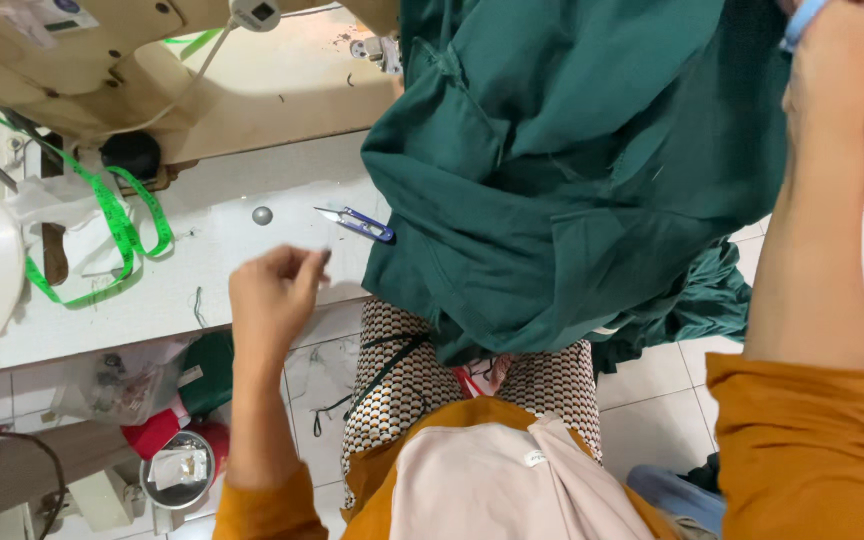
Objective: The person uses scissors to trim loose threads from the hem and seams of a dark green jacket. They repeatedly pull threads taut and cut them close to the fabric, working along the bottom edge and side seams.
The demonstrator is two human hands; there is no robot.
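The right hand (842,60) is raised high at the upper right, forearm upright, its fingers closed on the top of the green cloth (562,170). The cloth is held up and hangs in folds over the lap and the edge of the white surface (212,270). The left hand (274,295) is lifted above the surface, fingers pressed together in a pinch; what is pinched cannot be told. Small blue-handled scissors (360,223) lie just beside the cloth's left edge, near a green tape measure (122,225).

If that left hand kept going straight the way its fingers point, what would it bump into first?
Probably the small blue-handled thread snips on the white table. The left hand has pinched fingertips aimed that way; the green fabric lies just beyond. Height is unclear.
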